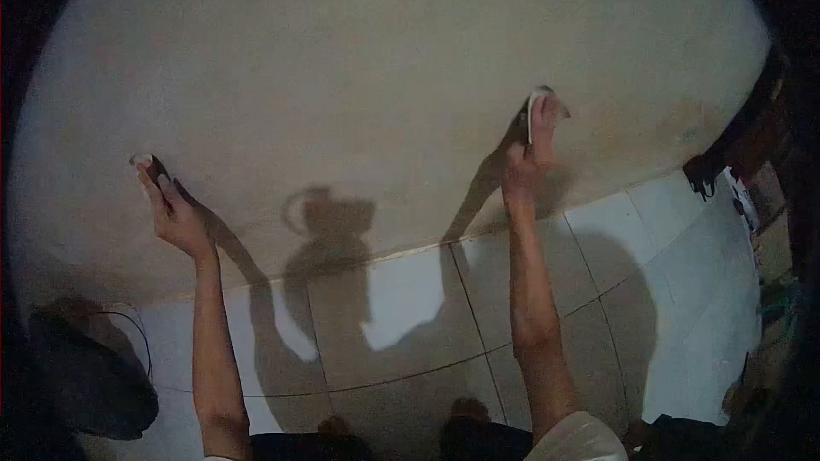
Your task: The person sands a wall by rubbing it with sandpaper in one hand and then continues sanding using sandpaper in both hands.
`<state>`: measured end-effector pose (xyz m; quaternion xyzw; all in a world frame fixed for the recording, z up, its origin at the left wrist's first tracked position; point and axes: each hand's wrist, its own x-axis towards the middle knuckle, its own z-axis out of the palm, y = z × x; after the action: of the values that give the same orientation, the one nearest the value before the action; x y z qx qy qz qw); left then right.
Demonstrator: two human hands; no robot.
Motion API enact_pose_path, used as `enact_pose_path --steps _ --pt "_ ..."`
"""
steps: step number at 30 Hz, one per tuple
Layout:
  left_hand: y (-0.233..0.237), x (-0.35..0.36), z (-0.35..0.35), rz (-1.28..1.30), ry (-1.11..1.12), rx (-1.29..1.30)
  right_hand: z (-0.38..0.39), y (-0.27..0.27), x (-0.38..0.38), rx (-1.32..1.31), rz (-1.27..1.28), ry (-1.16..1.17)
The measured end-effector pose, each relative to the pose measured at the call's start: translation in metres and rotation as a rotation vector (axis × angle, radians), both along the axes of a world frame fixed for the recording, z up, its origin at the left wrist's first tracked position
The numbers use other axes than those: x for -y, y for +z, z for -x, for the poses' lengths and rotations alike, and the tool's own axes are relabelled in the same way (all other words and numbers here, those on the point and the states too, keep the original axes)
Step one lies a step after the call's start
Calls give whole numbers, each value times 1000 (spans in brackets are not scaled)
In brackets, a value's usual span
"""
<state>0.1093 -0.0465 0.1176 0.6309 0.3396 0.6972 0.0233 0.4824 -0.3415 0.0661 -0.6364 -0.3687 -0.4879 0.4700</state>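
Note:
Against the plain wall (384, 77), my left hand (173, 213) is raised at the left, its fingers closed on a small pale object (143, 161) that touches or nearly touches the wall. Farther right and higher, my right hand (531, 166) presses a whitish folded piece (538, 111) to the wall, with a dark edge beside it. What either piece is made of is too dim to tell. The two hands are far apart, and both arms cast shadows on the wall.
Below the wall lies a tiled floor (410, 290). A dark bag-like object (94, 376) with a thin cable sits at the lower left. Several dark and coloured items (773, 239) line the right edge. Feet show at the bottom.

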Motion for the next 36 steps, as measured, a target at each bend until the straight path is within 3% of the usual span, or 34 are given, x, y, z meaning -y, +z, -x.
enact_pose_path --steps 2,5,8,12,17,26,29,31,32,36 --pt "0 0 -2 -18 56 -12 6 -10 10 -227 -43 -18" --pt "1 6 -9 24 5 9 -9 -35 6 -237 -92 -23" --pt "0 4 -5 -53 -13 44 10 -13 6 -367 -176 14" --pt "-4 -3 4 77 47 -21 1 -23 4 -357 -200 19" --pt "-9 -9 4 85 -28 4 12 -37 -2 -85 76 2" --pt "-15 -33 8 47 -7 -9 18 -78 -16 -342 -102 52" --pt "-10 -27 4 32 17 11 24 -69 -26 -237 -8 29" --pt "-10 -28 4 60 20 24 41 -51 -37 34 257 97" --pt "-12 -31 5 61 20 26 52 -40 -41 45 329 174" --pt "-7 -21 6 91 -41 31 11 -52 -25 114 272 55"
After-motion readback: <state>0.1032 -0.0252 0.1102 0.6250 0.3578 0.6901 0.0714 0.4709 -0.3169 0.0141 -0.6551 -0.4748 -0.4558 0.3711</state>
